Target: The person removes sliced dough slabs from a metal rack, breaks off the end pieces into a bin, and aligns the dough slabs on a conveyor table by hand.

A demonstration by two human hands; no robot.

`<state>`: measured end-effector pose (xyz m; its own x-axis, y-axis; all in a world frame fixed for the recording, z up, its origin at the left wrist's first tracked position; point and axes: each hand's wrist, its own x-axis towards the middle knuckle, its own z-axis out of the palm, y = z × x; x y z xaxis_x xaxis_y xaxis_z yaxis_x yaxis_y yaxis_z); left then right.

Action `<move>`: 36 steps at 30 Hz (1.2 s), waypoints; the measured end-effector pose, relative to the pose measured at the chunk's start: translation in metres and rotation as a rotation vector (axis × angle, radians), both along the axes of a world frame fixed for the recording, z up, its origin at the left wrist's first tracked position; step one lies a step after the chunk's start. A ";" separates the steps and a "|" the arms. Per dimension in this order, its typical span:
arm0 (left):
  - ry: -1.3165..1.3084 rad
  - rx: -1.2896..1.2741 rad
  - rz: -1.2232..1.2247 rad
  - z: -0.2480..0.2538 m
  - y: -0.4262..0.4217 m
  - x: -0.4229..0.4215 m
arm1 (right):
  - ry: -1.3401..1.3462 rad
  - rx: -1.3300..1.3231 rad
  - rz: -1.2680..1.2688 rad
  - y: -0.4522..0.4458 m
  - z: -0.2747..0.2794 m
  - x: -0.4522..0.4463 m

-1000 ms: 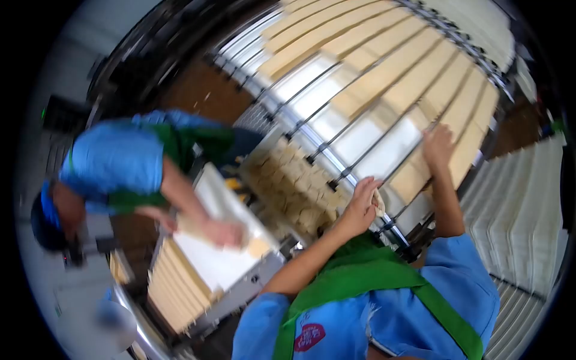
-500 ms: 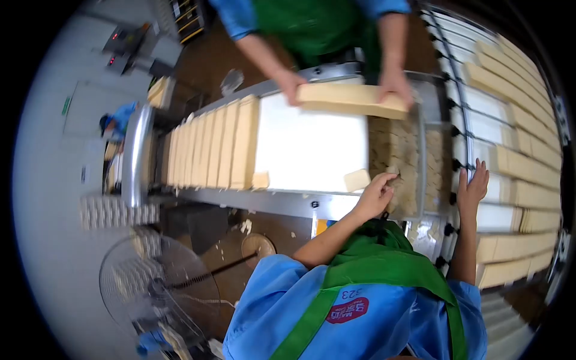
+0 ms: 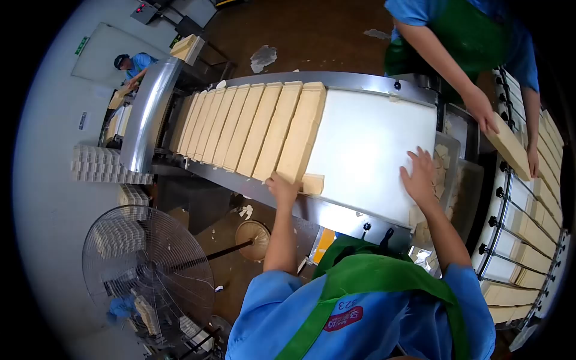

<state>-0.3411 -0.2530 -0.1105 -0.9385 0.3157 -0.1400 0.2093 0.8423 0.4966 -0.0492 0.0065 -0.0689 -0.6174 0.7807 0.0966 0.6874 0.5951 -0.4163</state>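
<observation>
Long cream-coloured slabs lie side by side across the white belt. My left hand is at the near end of the slabs closest to me, its fingers bent around an end. Just right of it, a small cut-off block of the same stuff rests at the belt's near edge. My right hand is over the right end of the belt, fingers spread and holding nothing. Whether it touches the belt I cannot tell.
A co-worker's hands hold another slab by a second conveyor on the right. Bins of offcuts stand between the conveyors. A large fan is at lower left. Another person works beyond the metal hood.
My left hand has gone left from the offcut bin to the slab ends. My right hand has left the right conveyor for the belt. The co-worker has carried a slab to the right conveyor.
</observation>
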 end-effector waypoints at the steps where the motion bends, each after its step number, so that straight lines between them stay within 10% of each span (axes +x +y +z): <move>1: -0.009 0.005 -0.004 0.001 0.002 0.001 | 0.009 -0.010 0.024 0.000 -0.003 -0.025; 19: -0.068 -0.217 -0.318 0.003 0.017 0.012 | -0.276 -0.201 0.049 0.020 0.000 -0.369; 36: -0.123 0.275 -0.880 0.035 0.117 0.107 | 0.096 -0.409 -0.959 0.072 0.044 -0.029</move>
